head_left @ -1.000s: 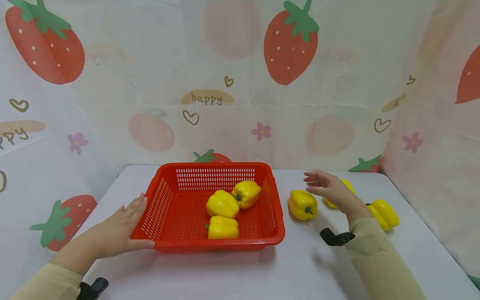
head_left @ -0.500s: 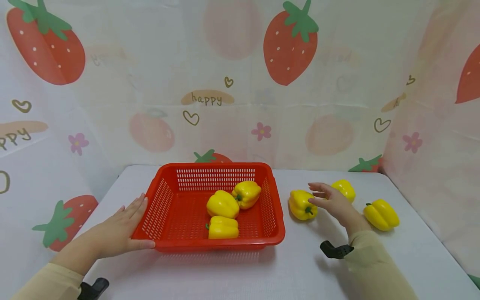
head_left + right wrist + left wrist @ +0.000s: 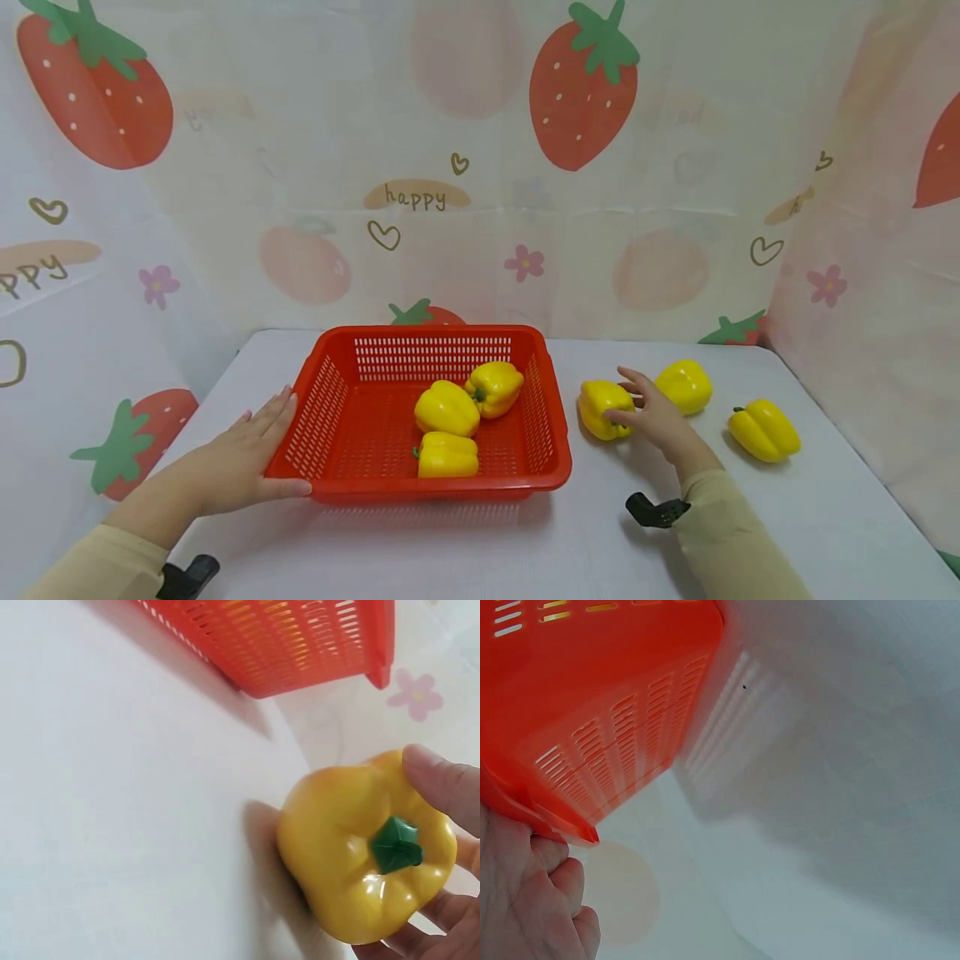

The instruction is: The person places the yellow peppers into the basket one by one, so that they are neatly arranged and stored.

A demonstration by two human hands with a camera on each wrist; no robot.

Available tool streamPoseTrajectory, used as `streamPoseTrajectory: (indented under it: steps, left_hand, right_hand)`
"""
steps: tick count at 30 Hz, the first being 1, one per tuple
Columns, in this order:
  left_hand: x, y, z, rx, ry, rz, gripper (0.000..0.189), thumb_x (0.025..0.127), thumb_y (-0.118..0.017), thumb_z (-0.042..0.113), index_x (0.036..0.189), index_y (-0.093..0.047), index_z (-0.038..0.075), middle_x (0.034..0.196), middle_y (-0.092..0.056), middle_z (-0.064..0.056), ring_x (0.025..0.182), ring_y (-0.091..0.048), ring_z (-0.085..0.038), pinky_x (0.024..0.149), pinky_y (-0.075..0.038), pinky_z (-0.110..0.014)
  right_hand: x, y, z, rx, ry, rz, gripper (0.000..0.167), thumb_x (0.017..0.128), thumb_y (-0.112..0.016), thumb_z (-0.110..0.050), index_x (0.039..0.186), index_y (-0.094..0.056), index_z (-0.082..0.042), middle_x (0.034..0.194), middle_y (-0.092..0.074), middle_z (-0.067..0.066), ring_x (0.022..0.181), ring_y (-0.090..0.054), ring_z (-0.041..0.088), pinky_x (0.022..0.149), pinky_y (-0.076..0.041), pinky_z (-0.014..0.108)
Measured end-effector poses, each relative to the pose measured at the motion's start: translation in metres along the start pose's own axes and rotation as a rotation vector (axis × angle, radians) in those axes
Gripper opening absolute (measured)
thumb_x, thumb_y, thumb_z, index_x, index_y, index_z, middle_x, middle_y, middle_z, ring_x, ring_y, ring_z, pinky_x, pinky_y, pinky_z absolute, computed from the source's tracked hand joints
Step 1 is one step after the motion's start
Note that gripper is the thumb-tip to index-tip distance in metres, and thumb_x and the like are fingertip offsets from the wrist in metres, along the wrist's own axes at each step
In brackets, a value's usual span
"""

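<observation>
Six glossy yellow bell peppers (image 3: 447,408): three sit inside a red rectangular basket of slotted plastic (image 3: 375,487); three are at its three o'clock side, over the white tabletop (image 3: 525,554).
Pepper in the grasp: the loose pepper nearest the basket (image 3: 595,407) lies just outside the three o'clock wall, its green stem (image 3: 396,846) turned toward five o'clock in the head view.
Right hand (image 3: 662,423): holds that pepper, thumb on one side and fingers curled about the other.
Left hand (image 3: 232,462): wide, fingers laid along the basket's nine o'clock wall, thumb resting at the eight o'clock corner; it carries no pepper.
Inside the basket: one pepper toward two o'clock, one near the middle, one toward five o'clock, all close together; whether all three touch cannot be told.
Outside the grasp: the far loose pepper (image 3: 686,387) is at the right hand's one o'clock; the outermost pepper (image 3: 767,430) stands well apart at three o'clock.
Just changed: over the past second the right hand has come down and closed on the pepper, while the left hand and basket have stayed put.
What it means: the reach appears to have become a grasp, a fourth pepper seemingly under control; any lift is hard to judge.
</observation>
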State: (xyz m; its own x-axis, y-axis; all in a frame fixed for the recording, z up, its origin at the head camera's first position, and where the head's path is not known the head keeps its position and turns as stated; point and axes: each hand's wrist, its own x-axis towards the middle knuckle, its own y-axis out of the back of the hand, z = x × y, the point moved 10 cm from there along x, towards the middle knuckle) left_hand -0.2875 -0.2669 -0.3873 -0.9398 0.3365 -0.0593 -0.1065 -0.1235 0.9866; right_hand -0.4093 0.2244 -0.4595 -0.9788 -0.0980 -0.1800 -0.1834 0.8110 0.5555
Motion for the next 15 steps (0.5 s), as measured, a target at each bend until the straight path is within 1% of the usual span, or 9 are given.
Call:
streamPoseTrajectory:
  steps: [3,8,15]
  left_hand:
    - [-0.0003,0.0003,0.0004,-0.002,0.0,-0.001,0.119,0.066,-0.051,0.078,0.145,-0.009,0.0,0.151,-0.011,-0.019,0.135,-0.015,-0.039,0.105,-0.018,-0.059]
    - [-0.0007,0.001,0.0016,-0.007,-0.004,-0.002,0.119,0.066,-0.051,0.078,0.145,-0.009,-0.001,0.151,-0.011,-0.019,0.135,-0.014,-0.039,0.105,-0.017,-0.059]
    - [-0.0013,0.0004,0.0013,-0.012,-0.007,-0.001,0.118,0.067,-0.051,0.077,0.145,-0.008,0.0,0.151,-0.01,-0.019,0.135,-0.014,-0.039,0.105,-0.017,-0.059]
  right_hand:
    - [0.001,-0.0043,0.0017,-0.009,-0.004,-0.005,0.095,0.072,-0.073,-0.047,0.146,-0.019,-0.021,0.146,-0.025,0.019,0.127,-0.029,0.04,0.101,-0.028,0.059]
    - [0.0012,-0.0101,0.0041,-0.025,-0.017,-0.001,0.099,0.07,-0.073,-0.05,0.146,-0.017,-0.018,0.148,-0.02,0.019,0.129,-0.026,0.04,0.102,-0.023,0.061]
    - [0.0009,-0.0099,0.0062,-0.03,-0.024,0.003,0.106,0.069,-0.073,-0.052,0.147,-0.011,-0.017,0.147,-0.019,0.021,0.129,-0.025,0.04,0.103,-0.021,0.06]
